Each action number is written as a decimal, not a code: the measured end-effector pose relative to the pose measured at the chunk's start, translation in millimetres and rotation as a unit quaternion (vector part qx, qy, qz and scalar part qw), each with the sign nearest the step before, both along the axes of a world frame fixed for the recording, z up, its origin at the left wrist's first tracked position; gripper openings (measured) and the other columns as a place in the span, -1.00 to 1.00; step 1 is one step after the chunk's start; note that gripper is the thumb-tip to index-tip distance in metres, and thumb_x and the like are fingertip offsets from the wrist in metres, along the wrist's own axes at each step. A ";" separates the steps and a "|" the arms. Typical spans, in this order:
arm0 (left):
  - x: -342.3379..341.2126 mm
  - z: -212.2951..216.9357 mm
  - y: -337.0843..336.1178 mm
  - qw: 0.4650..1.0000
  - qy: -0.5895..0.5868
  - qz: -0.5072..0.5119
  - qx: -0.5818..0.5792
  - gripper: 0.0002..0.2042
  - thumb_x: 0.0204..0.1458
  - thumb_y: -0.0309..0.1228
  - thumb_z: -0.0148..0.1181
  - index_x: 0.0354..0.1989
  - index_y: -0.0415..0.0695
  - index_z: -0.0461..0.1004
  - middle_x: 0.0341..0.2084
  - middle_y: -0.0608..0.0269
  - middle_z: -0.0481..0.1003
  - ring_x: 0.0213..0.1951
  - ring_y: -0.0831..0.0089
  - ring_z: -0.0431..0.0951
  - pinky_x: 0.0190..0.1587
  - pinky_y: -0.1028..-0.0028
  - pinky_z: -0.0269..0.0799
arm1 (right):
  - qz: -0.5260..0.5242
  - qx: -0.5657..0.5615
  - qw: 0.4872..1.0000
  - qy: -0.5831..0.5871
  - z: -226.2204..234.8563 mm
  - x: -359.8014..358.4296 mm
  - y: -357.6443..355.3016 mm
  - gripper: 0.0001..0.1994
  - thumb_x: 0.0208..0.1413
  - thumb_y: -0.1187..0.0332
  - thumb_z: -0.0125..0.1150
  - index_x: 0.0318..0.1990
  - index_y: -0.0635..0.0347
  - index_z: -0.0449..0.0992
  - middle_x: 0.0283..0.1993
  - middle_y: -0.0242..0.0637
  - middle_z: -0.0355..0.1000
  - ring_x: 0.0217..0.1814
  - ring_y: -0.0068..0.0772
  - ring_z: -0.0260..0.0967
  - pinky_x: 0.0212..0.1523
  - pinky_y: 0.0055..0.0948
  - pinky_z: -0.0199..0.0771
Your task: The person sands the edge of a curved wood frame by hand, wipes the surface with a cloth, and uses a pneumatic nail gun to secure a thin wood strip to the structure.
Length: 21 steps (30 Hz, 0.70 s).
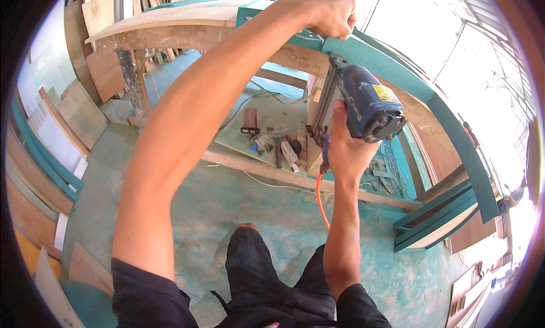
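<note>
My right hand (351,149) is wrapped round the grip of a dark blue pneumatic nail gun (364,101). An orange air hose (321,200) runs down from its handle. The gun's nose end meets the edge of a long teal board (392,61) that lies along the workbench; the exact contact point is hard to see. My left arm reaches across to the far side, where my left hand (334,14) is closed at the joint between that board and a teal box-like piece (250,14). Its fingertips are partly hidden, but they appear to grip the board's edge.
A wooden workbench (170,37) spans the far side. Its lower shelf (235,138) carries small tools, a plastic bag and cables. Teal-edged panels (437,220) stand at the right. Boards and sheets (42,152) lean along the left, and offcuts (389,169) lie under the bench.
</note>
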<state>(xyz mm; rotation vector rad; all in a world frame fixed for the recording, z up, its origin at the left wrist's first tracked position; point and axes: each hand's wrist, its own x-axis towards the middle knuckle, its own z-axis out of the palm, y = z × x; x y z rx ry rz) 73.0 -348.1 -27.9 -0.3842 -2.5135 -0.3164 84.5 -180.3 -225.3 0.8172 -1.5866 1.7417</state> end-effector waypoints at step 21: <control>-11.4 -11.5 -13.9 0.999 0.034 -0.006 -0.018 -0.86 -0.04 -0.43 0.36 -0.36 -0.25 0.62 -0.48 0.03 0.63 -0.40 0.28 0.61 -0.26 0.29 0.49 | -0.015 0.029 0.999 0.003 -33.7 -17.5 63.4 -0.53 0.09 0.41 0.45 0.10 0.43 0.40 -0.05 -0.13 0.52 -0.01 -0.31 0.49 0.07 -0.36 0.47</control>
